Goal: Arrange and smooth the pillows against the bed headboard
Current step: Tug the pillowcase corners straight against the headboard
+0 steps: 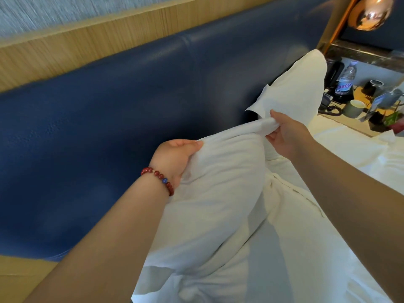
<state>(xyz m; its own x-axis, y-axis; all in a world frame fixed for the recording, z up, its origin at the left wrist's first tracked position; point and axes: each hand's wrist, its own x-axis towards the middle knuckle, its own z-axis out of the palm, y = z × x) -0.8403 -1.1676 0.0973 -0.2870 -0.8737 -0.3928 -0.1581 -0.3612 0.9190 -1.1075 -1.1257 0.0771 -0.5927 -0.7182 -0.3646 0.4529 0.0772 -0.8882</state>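
Left hand (172, 156) and right hand (286, 134) each pinch the top edge of the near pillow (214, 193), upright at the bed's head edge close to the headboard (109, 117); placing seems in hand, and next comes leaning it back and smoothing.

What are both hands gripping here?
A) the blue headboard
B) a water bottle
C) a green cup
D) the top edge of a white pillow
D: the left hand and the right hand each pinch the bunched top edge of the near white pillow.
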